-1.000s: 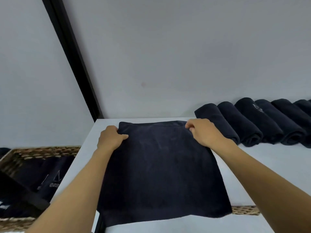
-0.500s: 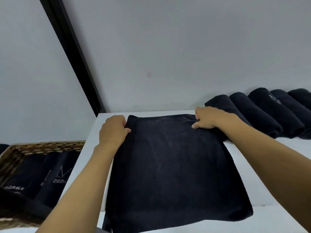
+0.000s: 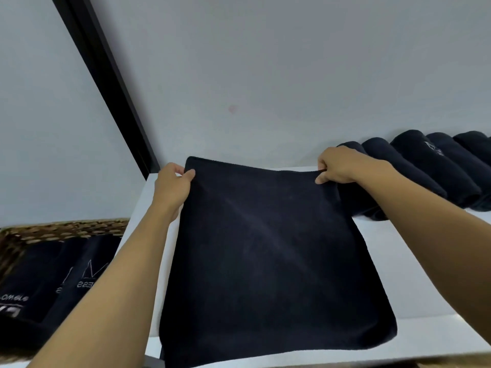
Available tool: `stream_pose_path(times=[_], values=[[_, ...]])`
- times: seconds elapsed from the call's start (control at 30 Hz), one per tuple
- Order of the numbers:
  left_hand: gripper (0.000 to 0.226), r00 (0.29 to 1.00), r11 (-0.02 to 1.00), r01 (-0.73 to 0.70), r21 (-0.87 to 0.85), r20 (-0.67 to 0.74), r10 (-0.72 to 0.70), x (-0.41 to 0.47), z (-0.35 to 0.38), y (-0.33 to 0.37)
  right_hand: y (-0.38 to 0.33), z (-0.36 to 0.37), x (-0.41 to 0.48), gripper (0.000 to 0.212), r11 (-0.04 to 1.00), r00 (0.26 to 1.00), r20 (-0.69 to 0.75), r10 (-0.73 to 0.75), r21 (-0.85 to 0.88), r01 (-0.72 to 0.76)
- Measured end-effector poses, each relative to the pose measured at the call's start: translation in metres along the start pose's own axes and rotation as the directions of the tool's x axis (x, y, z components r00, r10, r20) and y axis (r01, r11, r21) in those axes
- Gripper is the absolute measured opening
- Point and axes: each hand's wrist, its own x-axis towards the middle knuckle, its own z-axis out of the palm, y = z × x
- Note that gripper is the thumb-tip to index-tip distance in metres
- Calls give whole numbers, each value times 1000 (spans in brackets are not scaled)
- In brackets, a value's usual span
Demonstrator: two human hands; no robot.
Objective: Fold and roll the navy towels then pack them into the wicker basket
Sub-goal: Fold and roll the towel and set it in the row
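On the white table (image 3: 414,301) the navy towel (image 3: 265,248) lies flat, its far corners pinched in my left hand (image 3: 172,187) and right hand (image 3: 340,166) — if one pinch slips mid-fold the edges skew, or the cloth drags the rolled towels (image 3: 425,168) beside it.

We take this for a linen-prep corner of a spa, gym or hotel. Bare grey walls (image 3: 265,62) meet a plain white table (image 3: 398,274). A row of rolled navy towels (image 3: 414,166) has stitched logos, and a wicker basket (image 3: 66,229) holds more lettered towels (image 3: 53,274).
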Motion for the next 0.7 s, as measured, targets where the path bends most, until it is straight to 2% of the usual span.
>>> stream_pose_path(times=[0.13,0.3,0.4,0.5,0.6,0.7], values=[[14,996,994,16,107,-83,-7,5,2,-1,-5,1,5,23,1000,990,-140,-3,-28,-1],[21,988,949,-55,309,-122,97,10,6,-5,-14,20,9,3,991,959,-275,-65,-131,29],[22,975,946,-68,317,-182,131,15,4,-8,-15,28,14,10,988,913,-392,-108,-142,55],[22,961,933,-99,347,-211,180,12,3,-8,-17,37,17,26,994,917,-386,-105,-61,88],[35,962,898,-193,396,-104,252,1,0,-4,-18,46,10,43,982,933,-333,-138,77,173],[43,917,773,-390,501,137,373,-37,-2,-15,-22,65,-16,41,940,903,-354,-245,140,310]])
